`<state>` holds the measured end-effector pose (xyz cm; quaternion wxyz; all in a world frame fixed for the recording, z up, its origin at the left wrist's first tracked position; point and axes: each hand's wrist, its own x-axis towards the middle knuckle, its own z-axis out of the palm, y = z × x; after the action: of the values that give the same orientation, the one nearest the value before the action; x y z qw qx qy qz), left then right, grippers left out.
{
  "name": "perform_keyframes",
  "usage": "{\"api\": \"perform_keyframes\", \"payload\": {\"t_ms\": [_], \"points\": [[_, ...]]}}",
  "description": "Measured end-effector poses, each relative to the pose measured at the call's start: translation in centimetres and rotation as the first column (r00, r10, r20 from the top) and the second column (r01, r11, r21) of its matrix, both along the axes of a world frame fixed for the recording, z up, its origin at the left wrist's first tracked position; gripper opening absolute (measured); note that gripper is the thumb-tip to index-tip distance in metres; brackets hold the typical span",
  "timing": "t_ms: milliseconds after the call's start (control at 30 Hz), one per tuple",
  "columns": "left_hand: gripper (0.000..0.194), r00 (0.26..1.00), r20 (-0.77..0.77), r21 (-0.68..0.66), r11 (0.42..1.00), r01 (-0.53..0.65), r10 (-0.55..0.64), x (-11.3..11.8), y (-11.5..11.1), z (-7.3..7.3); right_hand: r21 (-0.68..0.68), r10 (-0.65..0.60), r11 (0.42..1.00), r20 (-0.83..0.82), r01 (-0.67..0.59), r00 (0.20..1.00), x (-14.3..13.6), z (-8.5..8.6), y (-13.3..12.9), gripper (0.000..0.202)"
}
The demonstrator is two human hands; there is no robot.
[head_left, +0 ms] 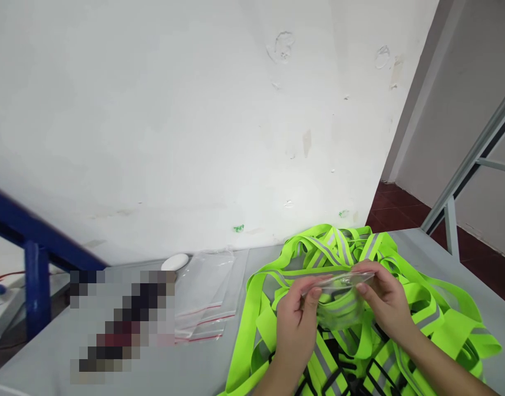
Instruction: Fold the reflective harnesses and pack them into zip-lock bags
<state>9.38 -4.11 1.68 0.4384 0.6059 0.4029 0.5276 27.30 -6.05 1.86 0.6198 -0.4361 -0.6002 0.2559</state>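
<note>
Both hands pinch the top edge of a clear plastic bag (338, 320), one at each end. My left hand (297, 316) has thumb and fingers closed on its left corner. At the opposite corner, my right hand (384, 297) grips the plastic the same way. Folded neon-green webbing with a grey stripe shows through the bag; it looks to be inside. Beneath and around the hands spreads a tangled pile of neon-green reflective straps (252, 319), with black plastic buckles (338, 366) among them at the front.
Left of the pile lie several flat clear zip bags (206, 286) with red seal lines. A white oval object (175, 262) sits behind them on the grey table (161, 363). A pixelated patch hides something at left. The white wall (194, 137) borders the table; blue metal bars (38, 291) stand left.
</note>
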Motion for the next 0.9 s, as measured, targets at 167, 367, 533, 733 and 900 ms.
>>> {"api": "perform_keyframes", "payload": {"t_ms": [167,367,533,733,900], "points": [[0.025,0.993,0.104,-0.056,0.997,-0.049,0.054,0.1,0.3,-0.1,-0.033,-0.069,0.997,-0.076,0.067,0.995,0.4,0.2,0.4,0.011],[0.027,0.981,0.125,-0.064,0.988,-0.144,0.151,0.0,0.7,-0.4,-0.12,-0.076,0.991,-0.117,0.062,0.99,1.2,-0.1,0.9,0.015],[0.027,0.98,0.117,-0.075,0.986,-0.15,0.158,-0.1,0.7,-0.4,-0.08,-0.03,0.997,-0.129,0.02,0.991,1.2,0.4,0.8,0.013],[0.028,0.976,0.1,-0.072,0.98,-0.184,0.191,-0.1,0.9,-0.5,-0.061,-0.031,0.998,-0.112,0.024,0.993,1.4,0.4,0.5,0.009],[0.02,0.978,0.071,0.01,0.981,-0.195,0.194,-0.1,1.1,-0.5,-0.042,-0.021,0.999,-0.057,0.019,0.998,1.5,0.4,0.6,0.006]]}}
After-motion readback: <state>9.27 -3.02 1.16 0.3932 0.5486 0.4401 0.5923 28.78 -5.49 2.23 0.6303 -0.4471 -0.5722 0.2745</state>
